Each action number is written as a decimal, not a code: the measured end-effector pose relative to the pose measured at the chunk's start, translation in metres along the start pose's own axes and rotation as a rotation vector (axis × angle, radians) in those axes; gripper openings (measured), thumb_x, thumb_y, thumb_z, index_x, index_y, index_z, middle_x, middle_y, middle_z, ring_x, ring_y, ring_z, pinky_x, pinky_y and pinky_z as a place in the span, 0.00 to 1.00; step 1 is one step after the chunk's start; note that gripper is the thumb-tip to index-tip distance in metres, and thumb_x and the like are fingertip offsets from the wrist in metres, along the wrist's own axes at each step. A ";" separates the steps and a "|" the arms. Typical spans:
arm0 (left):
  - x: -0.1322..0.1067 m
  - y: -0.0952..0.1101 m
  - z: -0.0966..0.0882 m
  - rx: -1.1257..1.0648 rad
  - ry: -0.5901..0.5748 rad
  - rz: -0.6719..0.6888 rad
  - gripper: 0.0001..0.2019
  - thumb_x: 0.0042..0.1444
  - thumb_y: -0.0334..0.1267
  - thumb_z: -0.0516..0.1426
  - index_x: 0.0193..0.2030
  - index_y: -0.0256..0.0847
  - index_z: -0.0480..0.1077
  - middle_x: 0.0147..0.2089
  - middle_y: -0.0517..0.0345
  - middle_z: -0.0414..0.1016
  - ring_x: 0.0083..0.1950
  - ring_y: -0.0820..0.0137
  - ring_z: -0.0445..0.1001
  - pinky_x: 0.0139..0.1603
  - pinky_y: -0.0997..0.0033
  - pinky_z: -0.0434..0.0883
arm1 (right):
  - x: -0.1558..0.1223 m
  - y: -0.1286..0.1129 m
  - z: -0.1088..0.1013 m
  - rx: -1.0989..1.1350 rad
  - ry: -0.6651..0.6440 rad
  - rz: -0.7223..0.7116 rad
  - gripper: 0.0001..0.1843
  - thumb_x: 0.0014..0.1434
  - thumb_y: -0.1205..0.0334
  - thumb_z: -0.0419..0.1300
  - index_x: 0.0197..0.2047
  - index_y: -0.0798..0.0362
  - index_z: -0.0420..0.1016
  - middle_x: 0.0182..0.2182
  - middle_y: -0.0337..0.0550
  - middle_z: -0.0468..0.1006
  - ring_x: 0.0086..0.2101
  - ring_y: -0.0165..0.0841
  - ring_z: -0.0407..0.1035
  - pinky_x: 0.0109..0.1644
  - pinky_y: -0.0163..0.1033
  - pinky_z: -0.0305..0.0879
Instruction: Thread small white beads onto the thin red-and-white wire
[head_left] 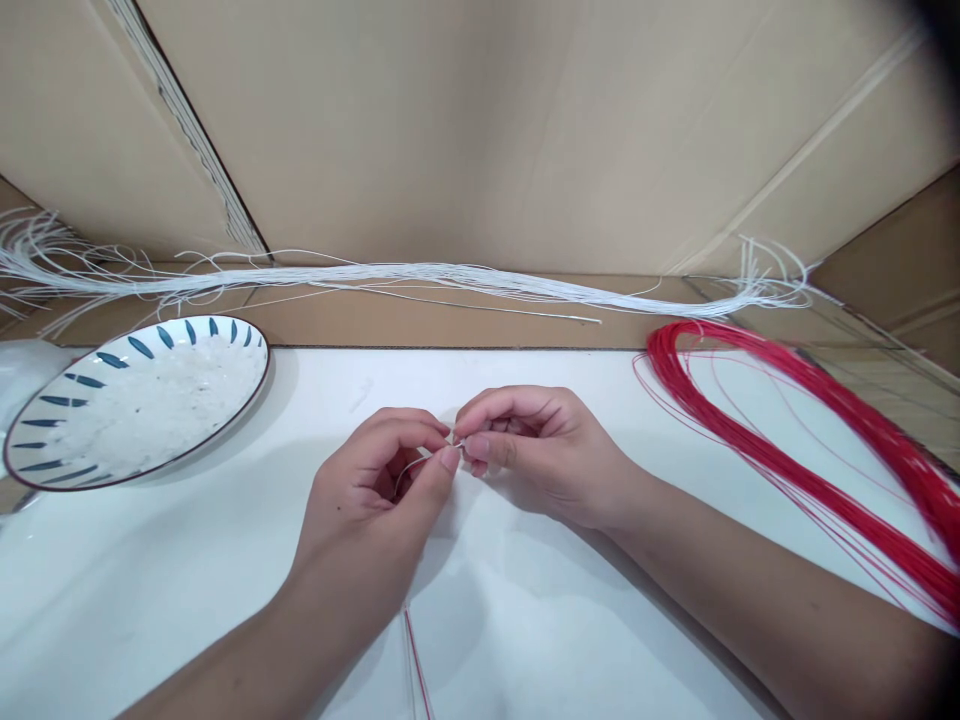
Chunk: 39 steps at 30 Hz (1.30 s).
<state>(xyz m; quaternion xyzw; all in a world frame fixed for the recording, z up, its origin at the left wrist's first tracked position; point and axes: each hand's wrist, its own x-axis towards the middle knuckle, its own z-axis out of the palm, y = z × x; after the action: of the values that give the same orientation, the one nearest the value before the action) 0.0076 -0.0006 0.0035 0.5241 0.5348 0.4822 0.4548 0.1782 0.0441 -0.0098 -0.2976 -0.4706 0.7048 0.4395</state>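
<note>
A thread (410,465) held between my two hands

Nearest me, a red strand (417,660) and a pale strand (410,660) lie on the white bench (487,620), running out from beside my left wrist. Ahead of them my left hand (382,500) pinches the thread between thumb and forefinger, a loop of it curving inside my palm. My right hand (559,455) has its fingers closed on the thread too, almost touching the left; the tiny spot between is too small to tell. Farther off, a plate (255,350) of white bits (172,385) sits left, a red bundle (712,405) right. A white bundle (450,275) stretches behind, before the cardboard (480,130)
</note>
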 end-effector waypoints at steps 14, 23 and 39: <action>-0.002 0.001 0.002 -0.066 -0.004 0.003 0.06 0.60 0.35 0.62 0.31 0.47 0.76 0.39 0.64 0.76 0.28 0.78 0.66 0.29 0.74 0.64 | 0.000 0.001 0.001 0.069 -0.043 -0.010 0.05 0.53 0.66 0.75 0.35 0.53 0.85 0.27 0.39 0.81 0.28 0.28 0.73 0.36 0.37 0.72; -0.001 -0.001 -0.001 -0.128 -0.012 -0.102 0.04 0.59 0.38 0.63 0.32 0.47 0.76 0.41 0.62 0.76 0.26 0.78 0.66 0.24 0.75 0.64 | 0.001 0.000 0.000 0.020 -0.028 0.013 0.03 0.56 0.65 0.72 0.33 0.54 0.83 0.25 0.38 0.77 0.28 0.27 0.68 0.36 0.36 0.66; -0.001 -0.003 -0.003 -0.021 -0.046 -0.010 0.06 0.61 0.36 0.61 0.32 0.48 0.75 0.41 0.65 0.74 0.27 0.79 0.66 0.26 0.77 0.65 | -0.001 -0.001 0.002 -0.020 -0.007 0.060 0.05 0.55 0.63 0.73 0.32 0.54 0.83 0.26 0.38 0.77 0.28 0.28 0.69 0.36 0.37 0.65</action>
<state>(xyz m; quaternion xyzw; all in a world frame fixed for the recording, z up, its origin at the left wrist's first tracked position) 0.0039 -0.0020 0.0007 0.5276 0.5216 0.4734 0.4748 0.1772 0.0427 -0.0081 -0.3135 -0.4701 0.7141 0.4133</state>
